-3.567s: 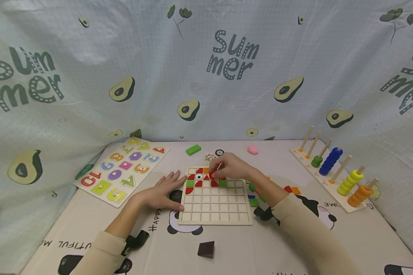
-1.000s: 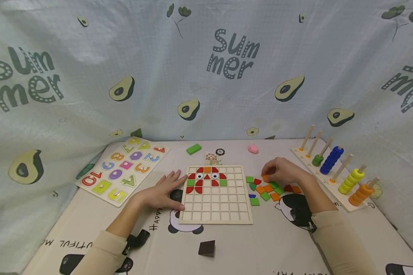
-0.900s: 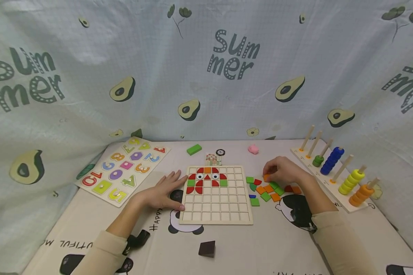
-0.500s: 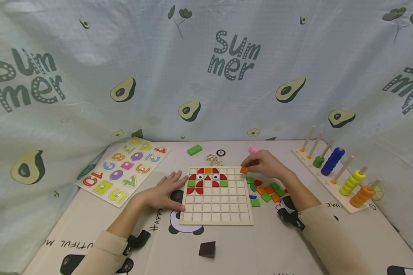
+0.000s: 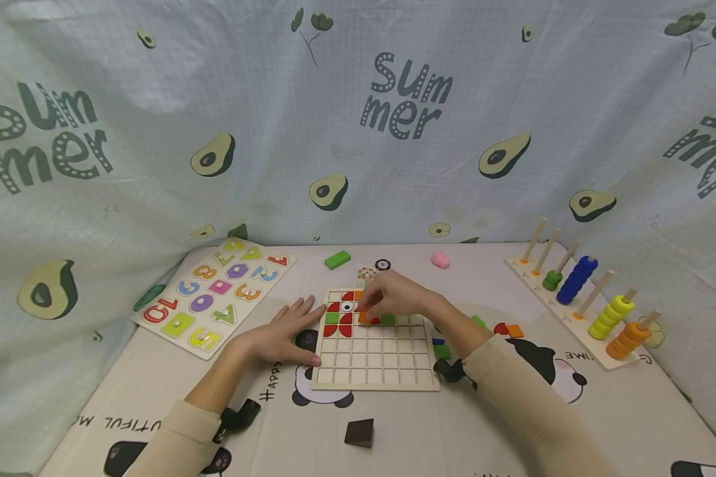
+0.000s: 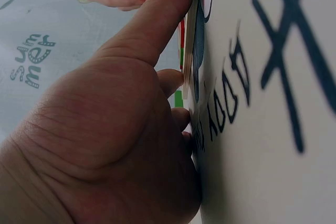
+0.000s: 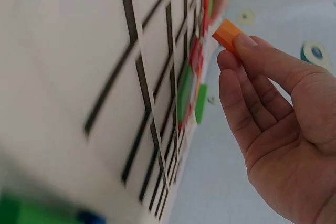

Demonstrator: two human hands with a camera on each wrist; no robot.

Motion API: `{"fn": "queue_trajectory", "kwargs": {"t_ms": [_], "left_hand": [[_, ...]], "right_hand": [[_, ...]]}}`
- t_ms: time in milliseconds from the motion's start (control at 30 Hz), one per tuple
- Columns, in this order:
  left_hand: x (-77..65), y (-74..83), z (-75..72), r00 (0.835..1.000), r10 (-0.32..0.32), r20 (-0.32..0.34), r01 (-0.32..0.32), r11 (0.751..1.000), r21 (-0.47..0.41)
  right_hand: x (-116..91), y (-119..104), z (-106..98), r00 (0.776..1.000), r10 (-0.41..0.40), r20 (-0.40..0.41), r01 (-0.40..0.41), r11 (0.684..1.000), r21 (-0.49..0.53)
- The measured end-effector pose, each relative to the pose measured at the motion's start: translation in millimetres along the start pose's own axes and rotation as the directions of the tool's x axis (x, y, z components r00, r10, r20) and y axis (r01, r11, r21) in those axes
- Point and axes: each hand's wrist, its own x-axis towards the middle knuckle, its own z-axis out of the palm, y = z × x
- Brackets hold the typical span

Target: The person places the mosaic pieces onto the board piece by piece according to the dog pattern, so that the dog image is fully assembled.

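My right hand (image 5: pixel 397 295) pinches an orange square tile (image 7: pixel 228 33) between thumb and fingertip, just above the upper part of the wooden grid board (image 5: pixel 374 364). Red, green and eye-printed tiles fill some of the board's upper-left cells; the hand hides part of that pattern. My left hand (image 5: pixel 282 334) lies with spread, fairly straight fingers at the board's left edge. Its thumb and a fingertip touch that edge. In the left wrist view the thumb (image 6: pixel 152 30) rests against the board's side.
Loose tiles, such as an orange one (image 5: pixel 515 330), lie right of the board, partly behind the right arm. A number puzzle (image 5: pixel 215 298) lies left, and a bead-peg stand (image 5: pixel 573 311) stands right. Behind the board are a green block (image 5: pixel 337 260) and a patterned card (image 5: pixel 366 274).
My right hand set an eye tile on the board, went to the loose tiles, picked up an orange square and carried it left over the board. My left hand stayed put.
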Motion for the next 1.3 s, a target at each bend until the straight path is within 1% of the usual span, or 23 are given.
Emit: {"fn": "queue_trajectory", "kwargs": {"t_ms": [167,300,533,633,733,867,1000,1133,1200,1300], "left_hand": [[-0.3,-0.3,0.0,1.0,0.002,0.001,-0.002,1.0,0.001],[-0.9,0.5,-0.5,1.0,0.003,0.0,-0.003,1.0,-0.001],[-0.2,-0.2,-0.8,1.0,-0.004,0.008,0.003,1.0,0.012],[-0.7,0.4,-1.1,1.0,-0.008,0.011,0.008,1.0,0.002],[-0.8,0.9,-1.2,1.0,-0.016,0.014,0.016,1.0,-0.006],[-0.2,1.1,-0.8,1.0,-0.021,0.018,0.021,1.0,-0.003],[-0.5,1.1,-0.6,1.0,-0.021,0.018,0.021,1.0,-0.001],[-0.9,1.1,-0.4,0.999,-0.028,0.015,0.028,1.0,-0.001],[-0.7,0.6,-0.1,1.0,-0.028,0.012,0.029,1.0,-0.003],[-0.7,-0.5,0.0,1.0,-0.027,0.01,0.027,1.0,0.001]], "right_hand": [[10.0,-7.1,12.1,0.999,0.015,0.048,-0.013,0.999,-0.052],[12.5,-11.1,16.0,0.997,0.037,0.073,-0.032,0.996,-0.081],[13.7,-10.1,19.4,0.994,-0.029,0.102,0.038,0.995,-0.093],[13.9,-11.3,21.0,0.994,-0.023,0.103,0.035,0.993,-0.112],[14.4,-13.2,22.2,0.995,-0.01,0.103,0.027,0.986,-0.165],[15.3,-14.4,23.8,0.994,0.003,0.107,0.024,0.967,-0.254],[14.4,-16.5,24.5,0.994,0.023,0.107,0.009,0.957,-0.289],[8.5,-19.2,20.2,0.996,0.014,0.086,0.011,0.96,-0.279],[0.9,-18.2,13.9,0.998,0.008,0.056,0.007,0.965,-0.263],[-18.0,-15.1,-3.4,1.0,-0.003,-0.018,-0.001,0.973,-0.231]]}}
